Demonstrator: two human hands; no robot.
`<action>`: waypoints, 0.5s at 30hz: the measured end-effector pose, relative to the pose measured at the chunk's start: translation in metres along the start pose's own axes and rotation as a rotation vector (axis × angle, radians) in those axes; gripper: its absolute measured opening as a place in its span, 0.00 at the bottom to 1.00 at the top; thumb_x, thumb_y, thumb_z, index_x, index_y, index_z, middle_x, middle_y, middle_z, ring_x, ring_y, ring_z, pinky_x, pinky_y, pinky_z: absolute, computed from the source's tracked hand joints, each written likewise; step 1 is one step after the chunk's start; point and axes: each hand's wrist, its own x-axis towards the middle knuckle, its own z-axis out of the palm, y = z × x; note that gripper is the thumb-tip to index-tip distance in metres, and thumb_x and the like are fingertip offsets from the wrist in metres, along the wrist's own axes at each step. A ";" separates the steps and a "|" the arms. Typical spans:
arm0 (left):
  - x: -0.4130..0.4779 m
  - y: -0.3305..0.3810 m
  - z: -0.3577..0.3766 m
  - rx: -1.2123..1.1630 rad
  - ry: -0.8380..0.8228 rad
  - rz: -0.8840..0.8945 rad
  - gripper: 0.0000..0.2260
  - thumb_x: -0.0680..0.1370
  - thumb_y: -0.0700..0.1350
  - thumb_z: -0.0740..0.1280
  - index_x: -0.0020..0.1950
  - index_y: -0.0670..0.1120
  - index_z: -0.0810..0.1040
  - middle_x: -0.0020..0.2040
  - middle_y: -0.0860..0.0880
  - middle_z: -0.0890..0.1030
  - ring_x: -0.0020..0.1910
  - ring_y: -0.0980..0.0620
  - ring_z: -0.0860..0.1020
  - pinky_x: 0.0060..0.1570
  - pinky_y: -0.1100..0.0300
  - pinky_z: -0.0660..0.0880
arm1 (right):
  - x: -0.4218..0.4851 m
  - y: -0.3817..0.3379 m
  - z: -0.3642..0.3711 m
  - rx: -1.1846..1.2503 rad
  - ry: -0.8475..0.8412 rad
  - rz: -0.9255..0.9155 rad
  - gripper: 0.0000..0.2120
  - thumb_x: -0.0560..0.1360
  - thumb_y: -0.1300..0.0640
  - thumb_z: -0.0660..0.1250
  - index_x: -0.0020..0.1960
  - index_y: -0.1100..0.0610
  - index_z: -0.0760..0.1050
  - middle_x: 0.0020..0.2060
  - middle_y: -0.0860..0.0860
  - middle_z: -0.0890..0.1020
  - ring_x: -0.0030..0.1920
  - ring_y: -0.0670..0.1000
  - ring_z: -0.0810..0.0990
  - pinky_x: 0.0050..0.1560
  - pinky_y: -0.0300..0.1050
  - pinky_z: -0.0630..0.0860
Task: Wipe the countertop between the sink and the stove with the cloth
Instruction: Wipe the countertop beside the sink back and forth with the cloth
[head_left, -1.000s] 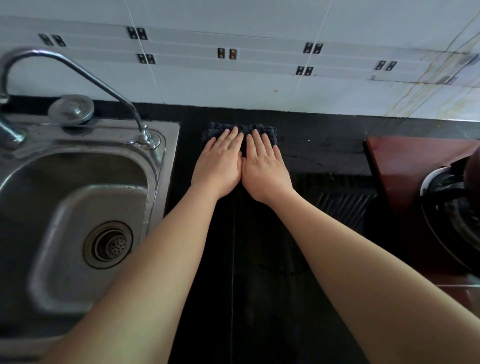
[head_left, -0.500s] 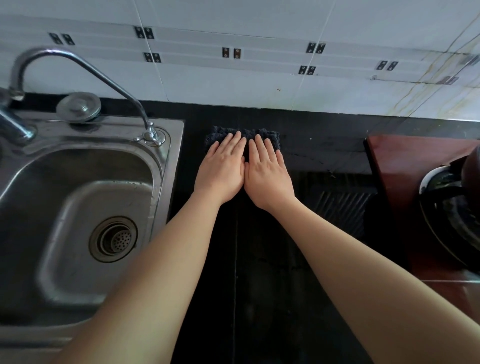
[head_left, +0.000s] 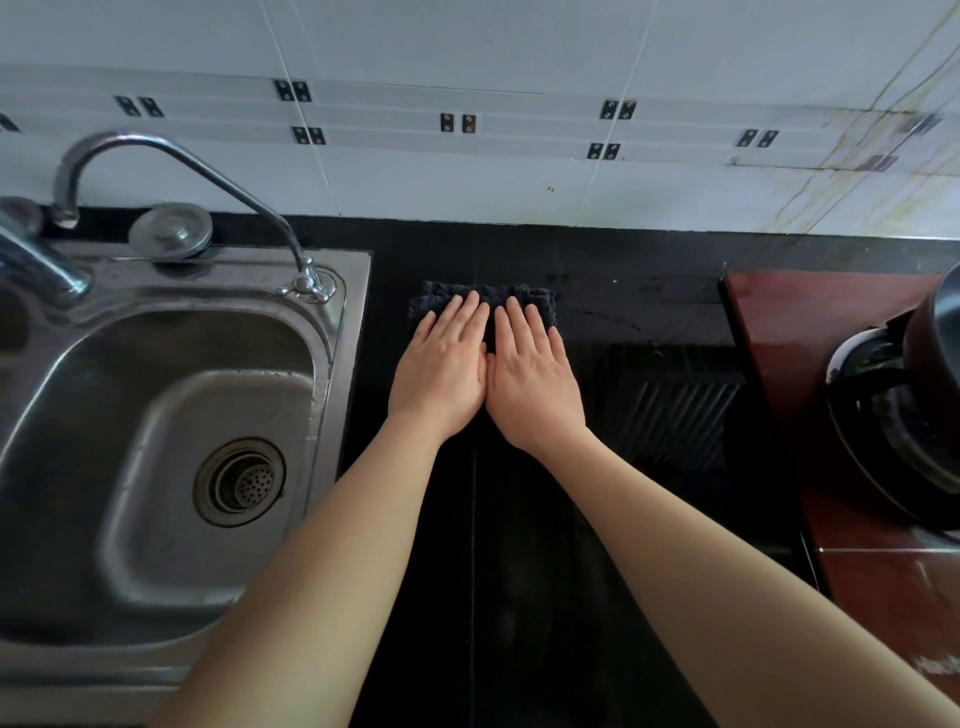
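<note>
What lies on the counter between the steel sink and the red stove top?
In the head view: a dark knitted cloth flat on the black countertop, with the left hand and right hand flat on it.

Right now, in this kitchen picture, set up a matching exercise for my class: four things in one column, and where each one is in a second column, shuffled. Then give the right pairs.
Things:
1. cloth
2. sink
3. stove
4. drain strainer

Places:
A. at the right edge of the view, with a dark pot on the burner
B. flat on the black countertop, under both palms
C. in the bottom of the steel basin
D. left of the countertop, with a curved tap over it

Pairs: 1-B, 2-D, 3-A, 4-C
</note>
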 end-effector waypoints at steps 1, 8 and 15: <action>-0.001 0.000 0.000 0.000 -0.001 0.000 0.23 0.83 0.48 0.47 0.78 0.46 0.53 0.79 0.49 0.54 0.78 0.54 0.49 0.75 0.56 0.45 | -0.001 0.000 0.000 0.000 0.001 0.000 0.27 0.83 0.48 0.42 0.79 0.58 0.45 0.79 0.54 0.48 0.78 0.54 0.43 0.77 0.52 0.45; -0.015 0.004 0.000 -0.005 0.002 -0.007 0.23 0.83 0.47 0.48 0.78 0.46 0.55 0.79 0.48 0.55 0.78 0.53 0.50 0.76 0.55 0.47 | -0.015 -0.003 -0.001 -0.004 -0.007 -0.001 0.27 0.83 0.49 0.42 0.79 0.57 0.45 0.79 0.54 0.47 0.78 0.54 0.43 0.77 0.52 0.45; -0.031 0.007 0.000 0.006 0.003 0.003 0.23 0.82 0.47 0.48 0.78 0.45 0.55 0.79 0.48 0.56 0.78 0.53 0.51 0.76 0.55 0.47 | -0.032 -0.008 0.001 0.012 -0.008 0.012 0.27 0.83 0.48 0.43 0.79 0.57 0.45 0.79 0.54 0.47 0.78 0.53 0.43 0.77 0.52 0.45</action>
